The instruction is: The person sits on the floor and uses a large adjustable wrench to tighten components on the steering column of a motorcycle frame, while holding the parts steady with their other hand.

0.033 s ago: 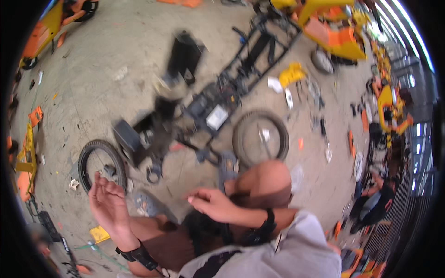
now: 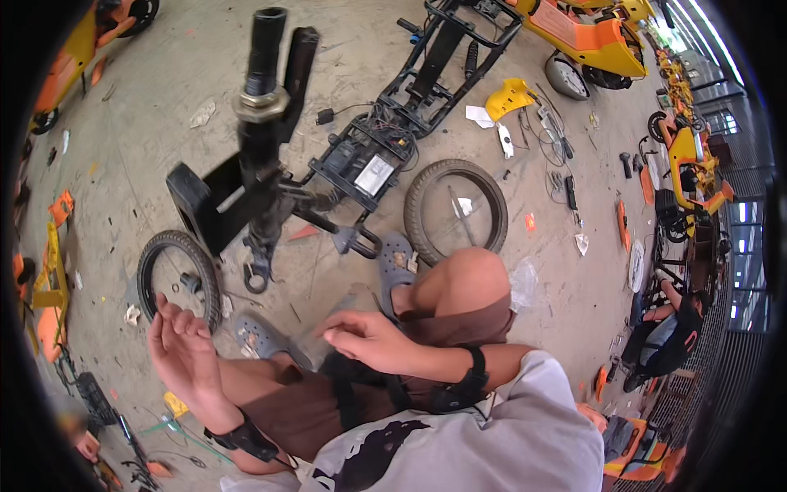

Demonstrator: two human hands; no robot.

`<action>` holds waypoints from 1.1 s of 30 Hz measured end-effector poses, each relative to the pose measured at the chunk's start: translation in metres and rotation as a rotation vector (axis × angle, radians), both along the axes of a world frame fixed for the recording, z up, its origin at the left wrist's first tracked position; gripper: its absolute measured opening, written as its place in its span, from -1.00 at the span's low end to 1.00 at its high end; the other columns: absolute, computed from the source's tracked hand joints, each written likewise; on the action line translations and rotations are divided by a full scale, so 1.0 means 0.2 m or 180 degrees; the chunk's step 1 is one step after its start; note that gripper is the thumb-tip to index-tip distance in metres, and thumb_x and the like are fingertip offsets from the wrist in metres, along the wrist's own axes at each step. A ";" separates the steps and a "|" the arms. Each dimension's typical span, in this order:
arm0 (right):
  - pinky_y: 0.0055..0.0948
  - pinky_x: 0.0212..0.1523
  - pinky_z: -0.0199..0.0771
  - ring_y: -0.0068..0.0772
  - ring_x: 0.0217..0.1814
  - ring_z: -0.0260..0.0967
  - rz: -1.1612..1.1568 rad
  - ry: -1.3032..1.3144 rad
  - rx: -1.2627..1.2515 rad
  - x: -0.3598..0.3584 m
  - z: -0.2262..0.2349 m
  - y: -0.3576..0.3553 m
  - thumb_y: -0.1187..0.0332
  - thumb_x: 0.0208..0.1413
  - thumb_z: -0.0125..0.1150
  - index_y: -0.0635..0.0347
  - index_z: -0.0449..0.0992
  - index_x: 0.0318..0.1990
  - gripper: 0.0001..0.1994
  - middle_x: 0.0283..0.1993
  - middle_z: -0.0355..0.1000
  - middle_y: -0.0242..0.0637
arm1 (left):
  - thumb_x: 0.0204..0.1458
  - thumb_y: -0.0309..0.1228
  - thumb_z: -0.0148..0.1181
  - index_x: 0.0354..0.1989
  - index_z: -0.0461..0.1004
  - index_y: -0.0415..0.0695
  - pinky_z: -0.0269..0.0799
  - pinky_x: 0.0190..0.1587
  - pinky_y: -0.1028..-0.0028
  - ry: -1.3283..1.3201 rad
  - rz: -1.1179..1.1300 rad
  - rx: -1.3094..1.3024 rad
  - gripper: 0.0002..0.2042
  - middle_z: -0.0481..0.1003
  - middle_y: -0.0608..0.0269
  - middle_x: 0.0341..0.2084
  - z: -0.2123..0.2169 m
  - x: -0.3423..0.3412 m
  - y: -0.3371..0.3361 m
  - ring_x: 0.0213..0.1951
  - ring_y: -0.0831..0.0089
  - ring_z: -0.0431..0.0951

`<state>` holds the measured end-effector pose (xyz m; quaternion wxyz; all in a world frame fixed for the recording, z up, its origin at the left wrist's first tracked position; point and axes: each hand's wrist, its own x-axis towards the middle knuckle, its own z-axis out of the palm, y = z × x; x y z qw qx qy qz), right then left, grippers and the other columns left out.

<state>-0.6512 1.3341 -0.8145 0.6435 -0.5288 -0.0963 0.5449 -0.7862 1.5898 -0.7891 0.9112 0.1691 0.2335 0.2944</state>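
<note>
Head view is showing both hands empty: the left hand (image 2: 184, 353) spreading open nearer the small wheel (image 2: 176, 275), the right hand (image 2: 369, 338) hovering loosely curled, the black scooter frame (image 2: 262, 176) now looming closer.

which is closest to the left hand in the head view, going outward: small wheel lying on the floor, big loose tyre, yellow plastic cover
From the left hand:
1. Small wheel, lying on the floor just above the fingertips, on the person's left.
2. Big loose tyre, flat on the floor beyond the raised knee, to the right.
3. Yellow plastic cover, farthest, up by the stripped black frame.
</note>
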 end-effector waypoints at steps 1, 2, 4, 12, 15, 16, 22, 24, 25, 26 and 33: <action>-0.61 -0.48 0.16 -0.74 -0.47 0.14 0.0167 -0.0178 -0.0103 -0.01 0.03 -0.02 0.33 0.24 0.10 0.27 0.52 -0.11 -0.79 -0.49 0.32 -0.52 | 0.15 -0.38 0.07 0.11 0.33 -0.25 0.41 -0.20 0.49 -0.0356 -0.0070 0.0045 -0.64 0.48 0.26 -0.27 0.05 -0.02 -0.02 -0.31 0.49 0.44; -0.61 -0.48 0.16 -0.73 -0.48 0.15 0.0323 -0.0412 -0.0227 0.01 0.11 -0.05 0.33 0.24 0.10 0.27 0.52 -0.11 -0.80 -0.50 0.33 -0.52 | 0.15 -0.38 0.06 0.10 0.34 -0.25 0.41 -0.21 0.49 0.0067 0.0175 0.0234 -0.64 0.48 0.26 -0.26 0.10 0.03 -0.05 -0.32 0.48 0.43; -0.61 -0.50 0.16 -0.73 -0.51 0.16 0.0167 -0.0084 0.0110 -0.09 0.16 -0.09 0.34 0.23 0.11 0.25 0.51 -0.12 -0.81 -0.51 0.32 -0.52 | 0.15 -0.39 0.05 0.09 0.35 -0.25 0.40 -0.22 0.48 0.0876 0.0646 0.0602 -0.65 0.48 0.26 -0.26 0.03 0.02 -0.13 -0.33 0.47 0.42; -0.67 -0.76 -0.07 -0.70 -0.72 0.04 -0.0203 0.0760 0.0537 -0.07 0.43 -0.63 0.33 0.27 0.00 0.28 0.43 -0.02 -0.75 -0.56 0.24 -0.43 | 0.12 -0.36 0.12 -0.16 0.43 -0.13 0.44 -0.29 0.42 0.0597 0.0026 0.0115 -0.83 0.49 0.26 -0.37 -0.18 0.08 -0.20 -0.38 0.42 0.47; -0.65 -0.80 -0.03 -0.65 -0.73 0.03 -0.0611 0.1386 0.0845 -0.07 0.38 -0.83 0.30 0.29 -0.07 0.29 0.43 -0.04 -0.73 -0.54 0.22 -0.40 | 0.13 -0.37 0.10 -0.13 0.40 -0.14 0.46 -0.26 0.41 0.0878 0.0349 0.0289 -0.81 0.48 0.22 -0.32 -0.07 0.01 -0.29 -0.34 0.38 0.49; -0.65 -0.80 -0.02 -0.64 -0.74 0.01 -0.0728 0.1564 0.0883 -0.06 0.36 -0.87 0.28 0.29 -0.08 0.28 0.43 -0.04 -0.72 -0.54 0.20 -0.39 | 0.13 -0.38 0.10 -0.11 0.39 -0.15 0.46 -0.26 0.41 0.0893 0.0417 0.0260 -0.79 0.48 0.22 -0.32 -0.03 -0.03 -0.31 -0.33 0.38 0.49; -0.65 -0.82 -0.01 -0.64 -0.74 -0.01 -0.1674 0.1701 0.1332 -0.06 0.28 -1.14 0.22 0.24 -0.03 0.20 0.48 -0.14 -0.74 -0.57 0.17 -0.43 | 0.14 -0.40 0.09 -0.13 0.41 -0.16 0.45 -0.20 0.42 0.0495 0.0401 0.0572 -0.82 0.50 0.24 -0.28 0.36 0.00 -0.50 -0.27 0.40 0.49; -0.65 -0.83 -0.02 -0.65 -0.75 -0.02 -0.1975 0.1638 0.1153 -0.03 0.22 -1.16 0.22 0.23 -0.01 0.18 0.49 -0.16 -0.75 -0.60 0.16 -0.46 | 0.14 -0.40 0.08 -0.10 0.39 -0.17 0.43 -0.15 0.39 0.0653 0.0672 0.0972 -0.80 0.49 0.20 -0.25 0.34 0.01 -0.46 -0.21 0.38 0.48; -0.66 -0.83 -0.02 -0.66 -0.75 -0.02 -0.2159 0.1606 0.1057 -0.01 0.17 -1.18 0.23 0.22 0.00 0.17 0.50 -0.17 -0.76 -0.61 0.15 -0.47 | 0.14 -0.40 0.09 -0.10 0.39 -0.17 0.42 -0.13 0.39 0.0728 0.0747 0.1053 -0.80 0.49 0.19 -0.24 0.34 0.04 -0.43 -0.20 0.38 0.48; -0.66 -0.83 -0.03 -0.66 -0.75 -0.03 -0.2279 0.1556 0.0884 0.03 0.13 -1.21 0.23 0.22 0.01 0.15 0.50 -0.17 -0.77 -0.62 0.13 -0.49 | 0.14 -0.40 0.09 -0.10 0.39 -0.16 0.41 -0.12 0.39 0.0825 0.0815 0.1117 -0.80 0.49 0.17 -0.24 0.33 0.09 -0.42 -0.19 0.37 0.48; -0.63 -0.81 -0.11 -0.70 -0.76 -0.08 -0.3281 0.1281 -0.0632 0.14 -0.35 -1.73 0.27 0.17 0.04 0.09 0.49 -0.17 -0.83 -0.63 0.17 -0.54 | 0.17 -0.26 0.02 -0.10 0.40 -0.06 0.13 0.12 0.36 0.1053 0.0787 0.1349 -0.79 0.46 0.31 -0.15 -0.07 0.24 0.12 -0.05 0.41 0.36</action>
